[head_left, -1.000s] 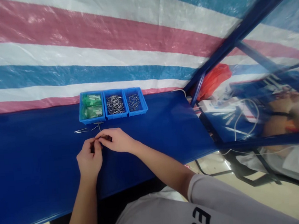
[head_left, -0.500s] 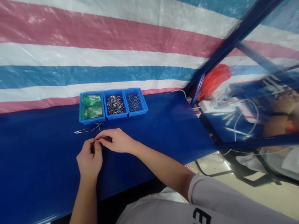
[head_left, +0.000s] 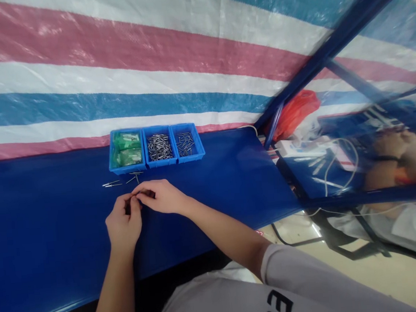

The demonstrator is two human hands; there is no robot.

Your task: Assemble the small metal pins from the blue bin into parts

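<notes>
My left hand [head_left: 124,220] and my right hand [head_left: 161,196] meet at the fingertips above the blue table [head_left: 56,235]. Both are closed in a pinch around something too small and hidden to make out. Just beyond them lie a few thin metal pins [head_left: 112,183] and, beside these, several short ones [head_left: 135,177]. Behind stand three joined blue bins: the left bin [head_left: 127,169] holds green-tinted bags, the middle bin [head_left: 161,163] many metal pieces, the right bin [head_left: 191,158] a looser scatter of them.
A striped plastic sheet [head_left: 133,75] hangs behind the table. To the right rises a blue metal frame [head_left: 302,74], with a red bag [head_left: 294,113] and a white cable past it. Another person's hands [head_left: 394,146] show blurred at the far right.
</notes>
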